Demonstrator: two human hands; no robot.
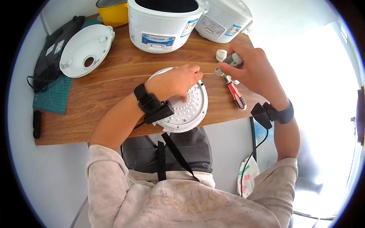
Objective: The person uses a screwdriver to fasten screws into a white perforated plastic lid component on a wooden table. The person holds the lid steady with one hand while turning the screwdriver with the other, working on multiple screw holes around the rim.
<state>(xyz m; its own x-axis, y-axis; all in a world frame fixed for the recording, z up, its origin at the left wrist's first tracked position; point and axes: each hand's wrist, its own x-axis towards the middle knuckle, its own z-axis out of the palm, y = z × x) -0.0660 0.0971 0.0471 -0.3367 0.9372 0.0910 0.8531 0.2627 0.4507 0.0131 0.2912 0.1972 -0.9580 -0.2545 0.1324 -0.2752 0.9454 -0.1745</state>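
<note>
A round white lid (192, 112) with rows of small bumps lies at the front edge of the wooden table, partly over my lap. My left hand (175, 81) rests on top of it, the fingers bent towards its far right rim and the thumb on its face. In my right hand (249, 66) is a screwdriver (232, 60) with a grey handle. Its thin shaft slants down to the left, and the tip is at the lid's right rim, beside my left fingertips. Whether a screw sits under the tip is too small to tell.
Red-and-black-handled screwdriver (236, 95) and a small white cap (221, 55) lie at right. Behind stand a white rice cooker body (163, 28), another cooker (222, 22) and a yellow pot (114, 14). Left are a white lid shell (78, 51), a black bag-like object (57, 47) and a green mat (51, 97).
</note>
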